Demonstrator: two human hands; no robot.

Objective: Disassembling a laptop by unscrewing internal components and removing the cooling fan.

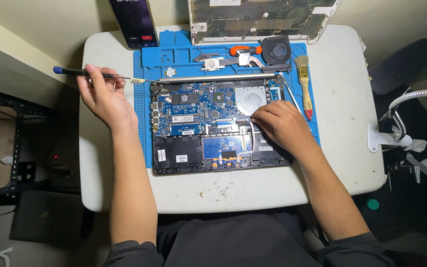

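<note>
An opened laptop base (208, 148) with a blue circuit board (198, 106) lies on a blue work mat (174, 54). My left hand (102, 94) sits at the mat's left edge and grips a screwdriver (75, 71) with a dark handle and blue end; its thin shaft points right toward the laptop's top left corner. My right hand (280, 123) rests palm down on the right half of the laptop, fingertips pressing near the round silver fan recess (249, 98). It holds nothing that I can see.
At the mat's back lie a removed fan with heat pipe (273, 51), an orange-handled tool (243, 49) and a wooden brush (303, 84). A phone (133, 22) and a detached laptop cover (263, 17) lean at the back. A lamp arm (411, 96) stands right.
</note>
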